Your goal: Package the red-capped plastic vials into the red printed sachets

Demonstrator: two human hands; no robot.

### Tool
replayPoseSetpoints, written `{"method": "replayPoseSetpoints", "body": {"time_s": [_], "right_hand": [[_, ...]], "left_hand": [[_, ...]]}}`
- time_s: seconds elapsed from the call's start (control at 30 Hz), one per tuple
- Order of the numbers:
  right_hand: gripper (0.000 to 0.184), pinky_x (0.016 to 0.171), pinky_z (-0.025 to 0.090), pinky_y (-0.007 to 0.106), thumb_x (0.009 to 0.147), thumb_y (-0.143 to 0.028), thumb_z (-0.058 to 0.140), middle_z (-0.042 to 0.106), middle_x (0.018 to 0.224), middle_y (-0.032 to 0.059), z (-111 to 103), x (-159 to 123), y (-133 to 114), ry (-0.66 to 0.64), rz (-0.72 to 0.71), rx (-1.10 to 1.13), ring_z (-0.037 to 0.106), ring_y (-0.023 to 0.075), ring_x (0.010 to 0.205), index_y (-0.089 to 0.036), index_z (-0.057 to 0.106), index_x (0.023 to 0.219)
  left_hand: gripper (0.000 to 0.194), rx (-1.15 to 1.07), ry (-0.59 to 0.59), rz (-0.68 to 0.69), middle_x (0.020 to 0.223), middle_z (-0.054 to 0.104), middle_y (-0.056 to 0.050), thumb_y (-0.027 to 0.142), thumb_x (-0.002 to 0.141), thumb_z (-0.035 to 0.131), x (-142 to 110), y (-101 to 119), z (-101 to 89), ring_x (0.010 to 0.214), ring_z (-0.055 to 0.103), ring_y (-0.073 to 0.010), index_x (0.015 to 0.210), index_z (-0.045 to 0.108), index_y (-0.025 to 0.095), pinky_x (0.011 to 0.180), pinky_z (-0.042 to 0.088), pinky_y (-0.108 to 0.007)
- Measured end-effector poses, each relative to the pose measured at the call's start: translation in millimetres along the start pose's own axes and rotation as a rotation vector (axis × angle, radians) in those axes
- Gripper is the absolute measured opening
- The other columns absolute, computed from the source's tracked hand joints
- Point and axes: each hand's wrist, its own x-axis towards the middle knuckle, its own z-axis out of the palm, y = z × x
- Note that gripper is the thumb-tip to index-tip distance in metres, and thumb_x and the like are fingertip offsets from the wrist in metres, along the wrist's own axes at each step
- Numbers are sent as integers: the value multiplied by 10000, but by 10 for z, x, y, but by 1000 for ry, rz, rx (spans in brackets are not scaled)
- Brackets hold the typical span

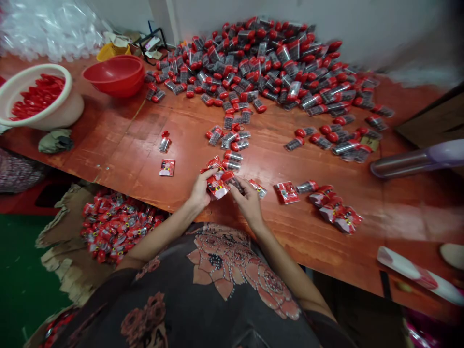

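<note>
Above the table's near edge, my left hand (200,191) is closed on a red printed plastic wrapper (218,188). My right hand (250,203) grips a small clear bottle (232,179) with a red cap and dark contents, its capped end against the wrapper. Whether the bottle is inside the wrapper, I cannot tell. Just beyond my hands lie two similar bottles (232,161). Right of my right hand are a small printed packet (258,188), a flat red wrapper (287,192) and a row of wrapped bottles (335,209). Another flat wrapper (167,167) lies to the left.
A large heap of red-capped bottles (253,67) covers the back of the table (119,140). A white basin (68,104) of red caps and a red bowl (114,77) stand at left. Below the edge, a cardboard box (65,251) holds many wrapped bottles.
</note>
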Motion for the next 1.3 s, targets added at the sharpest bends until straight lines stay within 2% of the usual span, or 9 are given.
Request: {"method": "replayPoseSetpoints", "body": {"time_s": [0.13,0.3,0.53,0.77,0.9,0.97,1.07,1.17,1.3], "right_hand": [[361,847,502,416,878,-382,584,675,1065,46,-4,-32,7,6,31,18,609,213,920,-316,655,1226],[443,768,541,414,858,-403,603,680,1093,44,10,-92,7,13,81,57,621,217,901,-342,601,1297],[443,826,548,447,862,-390,597,682,1121,50,23,-102,-9,46,68,53,628,234,978,-338,591,1302],[409,945,496,454,885,-351,579,653,1185,52,14,-88,-67,83,-36,-43,612,228,1053,-335,591,1293],[423,833,531,405,854,-358,629,676,1055,46,34,-94,-35,38,24,44,637,204,908,-305,579,1271],[418,789,540,387,842,-363,643,683,1003,38,36,-94,-20,32,62,95,643,195,853,-293,575,1249],[359,889,522,421,839,-350,654,689,1079,33,15,-90,-28,30,26,103,647,209,961,-310,616,1194],[319,946,498,450,834,-332,669,681,1095,25,-17,-90,-61,68,-31,43,632,214,1006,-340,665,1152],[347,771,563,409,810,-349,684,695,1067,33,-44,-95,-102,29,69,141,641,205,881,-333,683,1157]], "left_hand": [[126,10,-31,55,735,740,-43,139,673,755,29,0,-55,629,677,-133,782,702,107,705,546,-261],[173,0,5,117,720,735,-36,134,638,814,52,20,-68,621,670,-127,763,697,107,698,540,-265],[140,-17,17,109,722,727,-28,147,656,816,44,-29,-26,637,662,-125,724,694,136,729,516,-270],[128,-9,-20,57,758,740,-46,168,671,811,42,-75,-19,673,673,-142,748,716,129,748,529,-286],[190,30,-32,116,736,736,-35,167,608,850,8,-69,-5,645,661,-131,744,720,139,688,516,-260],[215,82,-47,139,702,727,-26,220,592,866,-14,-66,-15,581,630,-119,730,719,146,586,482,-243],[255,204,-73,165,618,691,-15,303,575,878,-40,-68,-49,452,533,-84,688,711,148,412,333,-218],[262,283,-102,191,586,670,-8,292,542,891,-60,-55,-78,416,483,-62,665,708,150,370,253,-210],[311,349,-165,177,623,681,-7,236,517,893,-105,6,-78,414,466,-52,778,744,159,378,265,-204]]}}
